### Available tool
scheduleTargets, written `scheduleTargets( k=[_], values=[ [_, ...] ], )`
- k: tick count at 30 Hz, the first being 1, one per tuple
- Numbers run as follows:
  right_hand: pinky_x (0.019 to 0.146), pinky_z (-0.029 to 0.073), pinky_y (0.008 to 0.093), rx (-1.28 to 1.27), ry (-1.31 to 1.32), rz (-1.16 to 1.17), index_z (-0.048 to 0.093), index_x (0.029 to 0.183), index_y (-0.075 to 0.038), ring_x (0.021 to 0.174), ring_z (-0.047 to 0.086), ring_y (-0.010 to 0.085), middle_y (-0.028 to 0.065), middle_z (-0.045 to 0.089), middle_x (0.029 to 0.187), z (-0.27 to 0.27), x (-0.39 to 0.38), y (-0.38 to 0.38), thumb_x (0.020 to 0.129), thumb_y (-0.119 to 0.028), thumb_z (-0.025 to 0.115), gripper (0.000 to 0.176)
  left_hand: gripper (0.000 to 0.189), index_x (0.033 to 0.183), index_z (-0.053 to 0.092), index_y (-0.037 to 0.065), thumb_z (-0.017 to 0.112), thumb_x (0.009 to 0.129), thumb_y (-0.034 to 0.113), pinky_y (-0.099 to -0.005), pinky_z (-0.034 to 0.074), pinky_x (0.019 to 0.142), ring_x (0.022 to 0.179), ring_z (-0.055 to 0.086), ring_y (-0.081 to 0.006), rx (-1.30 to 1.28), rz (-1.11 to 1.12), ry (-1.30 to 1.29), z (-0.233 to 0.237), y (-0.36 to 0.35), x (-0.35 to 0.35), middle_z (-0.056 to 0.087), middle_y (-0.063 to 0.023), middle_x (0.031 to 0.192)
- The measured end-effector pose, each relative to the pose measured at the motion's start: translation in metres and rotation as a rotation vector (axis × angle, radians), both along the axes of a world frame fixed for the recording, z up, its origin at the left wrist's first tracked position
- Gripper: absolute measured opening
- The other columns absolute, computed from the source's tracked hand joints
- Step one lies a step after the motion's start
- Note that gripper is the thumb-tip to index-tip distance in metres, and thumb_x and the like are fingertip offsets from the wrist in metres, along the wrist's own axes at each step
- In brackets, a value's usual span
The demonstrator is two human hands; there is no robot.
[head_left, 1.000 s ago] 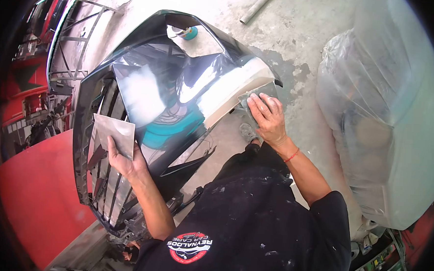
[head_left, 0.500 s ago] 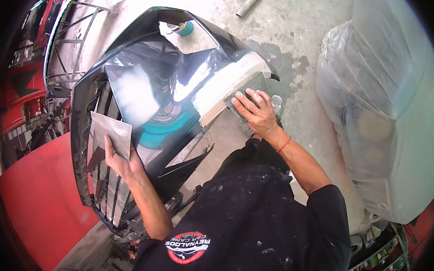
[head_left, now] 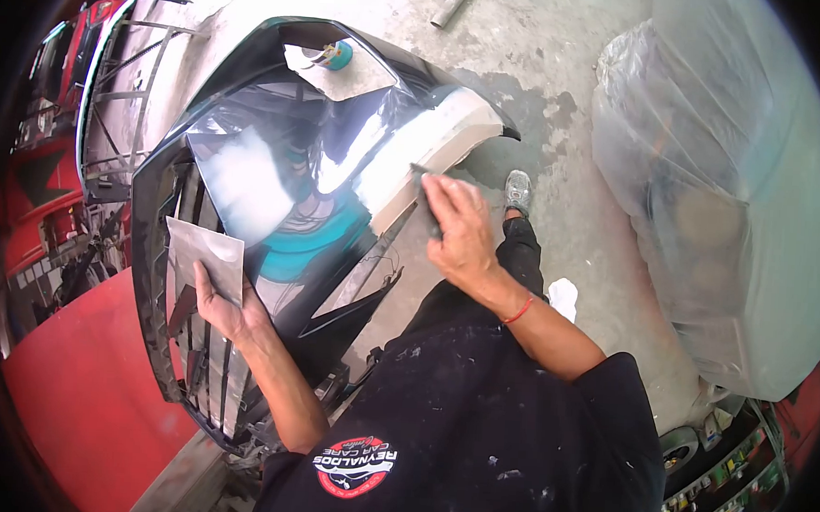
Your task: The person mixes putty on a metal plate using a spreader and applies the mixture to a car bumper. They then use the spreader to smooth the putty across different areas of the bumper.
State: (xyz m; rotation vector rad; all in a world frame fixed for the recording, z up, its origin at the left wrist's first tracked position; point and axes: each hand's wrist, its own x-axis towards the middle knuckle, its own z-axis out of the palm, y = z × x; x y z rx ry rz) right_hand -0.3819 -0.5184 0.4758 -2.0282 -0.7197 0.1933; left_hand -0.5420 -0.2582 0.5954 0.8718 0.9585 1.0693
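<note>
A black car bumper point(head_left: 223, 107) lies before me with glossy panels and a pale filler-coated strip point(head_left: 444, 133) along its right corner. My right hand point(head_left: 467, 229) grips a thin dark green spreader point(head_left: 424, 199), seen nearly edge-on. The spreader's upper tip is right at the lower edge of the pale strip. My left hand point(head_left: 231, 310) holds a flat grey plate point(head_left: 208, 253) by its lower edge, thumb on its face, above the bumper's slatted grille point(head_left: 202, 361).
An open turquoise-rimmed can point(head_left: 339, 56) sits on a pale sheet at the bumper's top. A plastic-covered object point(head_left: 700, 197) stands to the right. A red panel point(head_left: 88, 378) is at lower left, a metal frame point(head_left: 126, 102) behind. My shoe point(head_left: 517, 192) is on the concrete floor.
My right hand has moved left and down, off the bumper's corner, and the spreader has turned from flat to edge-on. My shoe has come into clearer view. My left hand barely moved.
</note>
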Motion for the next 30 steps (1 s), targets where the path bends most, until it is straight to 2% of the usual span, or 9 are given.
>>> scheduleTargets(
  k=[8, 9, 12, 14, 17, 20, 24, 28, 30],
  values=[
    [0.098, 0.039, 0.0436, 0.002, -0.210, 0.214, 0.055, 0.134, -0.006, 0.121, 0.049, 0.0287, 0.0081, 0.054, 0.133, 0.005, -0.028, -0.012, 0.061, -0.007, 0.068, 0.074, 0.029, 0.118, 0.061, -0.002, 0.061, 0.096, 0.018, -0.0378, 0.058, 0.084, 0.099, 0.068, -0.0248, -0.007, -0.026, -0.032, -0.003, 0.000, -0.001, 0.068, -0.0128, 0.113],
    [0.099, 0.039, 0.0437, -0.009, -0.213, 0.236, 0.059, 0.130, -0.007, 0.121, 0.049, 0.0276, 0.0069, 0.055, 0.134, 0.009, -0.024, -0.018, 0.062, -0.009, 0.067, 0.068, 0.029, 0.118, 0.061, -0.002, 0.061, 0.096, 0.018, -0.0376, 0.058, 0.084, 0.099, 0.068, -0.0247, -0.015, -0.032, -0.042, -0.003, 0.001, -0.001, 0.068, -0.0128, 0.113],
    [0.099, 0.038, 0.0442, 0.020, -0.428, 0.231, 0.063, 0.125, -0.007, 0.120, 0.051, 0.0275, 0.0063, 0.057, 0.132, -0.005, -0.009, -0.041, 0.064, -0.009, 0.065, 0.061, 0.028, 0.117, 0.061, -0.002, 0.061, 0.096, 0.018, -0.0374, 0.058, 0.085, 0.100, 0.068, -0.0245, -0.006, -0.013, -0.022, -0.001, 0.000, 0.001, 0.068, -0.0126, 0.112],
    [0.098, 0.039, 0.0460, -0.026, -0.523, 0.116, 0.063, 0.124, -0.006, 0.120, 0.051, 0.0282, 0.0071, 0.058, 0.132, -0.022, 0.004, -0.046, 0.065, -0.007, 0.062, 0.059, 0.028, 0.116, 0.061, -0.002, 0.061, 0.096, 0.018, -0.0374, 0.058, 0.085, 0.099, 0.068, -0.0244, -0.006, -0.008, -0.024, -0.005, 0.001, -0.002, 0.068, -0.0126, 0.112],
    [0.099, 0.039, 0.0462, -0.039, -0.523, 0.097, 0.061, 0.127, -0.004, 0.121, 0.050, 0.0288, 0.0087, 0.057, 0.133, -0.050, 0.014, -0.036, 0.065, -0.006, 0.061, 0.062, 0.028, 0.116, 0.061, -0.002, 0.061, 0.096, 0.018, -0.0374, 0.058, 0.084, 0.098, 0.068, -0.0242, -0.002, -0.032, -0.030, -0.005, 0.003, -0.004, 0.068, -0.0126, 0.112],
    [0.097, 0.040, 0.0445, -0.029, -0.451, 0.028, 0.060, 0.128, -0.006, 0.117, 0.050, 0.0269, 0.0068, 0.054, 0.134, -0.062, 0.003, -0.010, 0.074, -0.005, 0.061, 0.054, 0.028, 0.116, 0.061, -0.002, 0.062, 0.096, 0.018, -0.0372, 0.058, 0.083, 0.097, 0.068, -0.0241, 0.000, -0.053, -0.029, -0.004, 0.002, -0.001, 0.068, -0.0127, 0.112],
    [0.096, 0.040, 0.0445, -0.098, -0.419, -0.059, 0.058, 0.130, -0.003, 0.117, 0.048, 0.0291, 0.0088, 0.051, 0.136, -0.064, -0.034, -0.004, 0.067, -0.005, 0.063, 0.063, 0.028, 0.116, 0.062, -0.001, 0.062, 0.096, 0.019, -0.0369, 0.059, 0.082, 0.097, 0.069, -0.0239, -0.007, -0.049, -0.035, -0.003, 0.002, -0.001, 0.068, -0.0126, 0.111],
    [0.098, 0.039, 0.0447, -0.053, -0.290, 0.061, 0.055, 0.132, -0.001, 0.118, 0.048, 0.0316, 0.0115, 0.050, 0.135, -0.054, -0.046, -0.025, 0.060, -0.007, 0.066, 0.074, 0.028, 0.116, 0.061, -0.001, 0.062, 0.096, 0.018, -0.0369, 0.059, 0.083, 0.098, 0.069, -0.0239, -0.011, -0.046, -0.023, -0.007, 0.007, -0.005, 0.068, -0.0126, 0.112],
    [0.099, 0.038, 0.0451, -0.045, -0.279, -0.071, 0.052, 0.135, 0.000, 0.119, 0.047, 0.0336, 0.0145, 0.048, 0.137, -0.039, -0.032, -0.034, 0.059, -0.005, 0.065, 0.077, 0.029, 0.117, 0.061, -0.001, 0.062, 0.096, 0.018, -0.0367, 0.059, 0.083, 0.099, 0.068, -0.0240, 0.006, -0.055, -0.019, -0.006, 0.006, -0.003, 0.068, -0.0126, 0.113]
  ],
)
